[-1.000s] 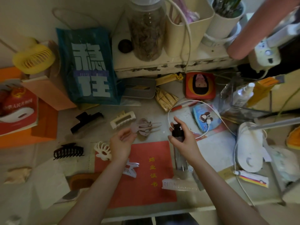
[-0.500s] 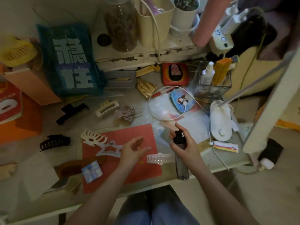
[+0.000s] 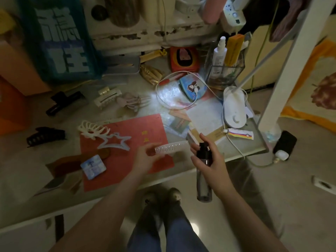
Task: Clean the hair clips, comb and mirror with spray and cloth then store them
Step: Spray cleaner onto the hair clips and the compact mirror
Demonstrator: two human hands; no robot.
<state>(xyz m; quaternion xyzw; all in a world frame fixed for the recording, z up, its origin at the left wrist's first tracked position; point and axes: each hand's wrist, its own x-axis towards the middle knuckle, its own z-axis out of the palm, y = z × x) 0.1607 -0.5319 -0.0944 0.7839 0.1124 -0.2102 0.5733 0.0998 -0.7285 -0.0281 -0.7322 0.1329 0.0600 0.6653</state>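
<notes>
Clear plastic is what the comb-like clip (image 3: 171, 147) appears to be made of, and it is held at its left end by the fingers of the left hand (image 3: 145, 158), above the red sheet (image 3: 131, 151) on the table (image 3: 112, 190). Whether the thumb is closed over it cannot be told, since that end is blurred. The dark spray bottle (image 3: 204, 177) is gripped by the right hand (image 3: 209, 160), with the fingers wrapped round its upper part and the forefinger raised above the black nozzle, which is pointed toward the clip's free end, just beside it. The bottle's lower part hangs past the table's front edge.

Beyond the left fingers, a pale star-shaped clip (image 3: 114, 141) lies on the red sheet, touching a cream shell-shaped clip (image 3: 92, 130). Further from those fingers, a pink claw clip (image 3: 132, 102), a cream rectangular clip (image 3: 107, 97) and a black clip (image 3: 61, 102) are spread on the table. A second black claw clip (image 3: 45, 135) is set well apart to the left. Nearer than the star clip, a small square blue mirror (image 3: 93, 166) rests against a brown comb (image 3: 78, 160).

Beyond the right fingers, a white lamp base (image 3: 234, 108) and a small tube (image 3: 240, 133) are seen.
</notes>
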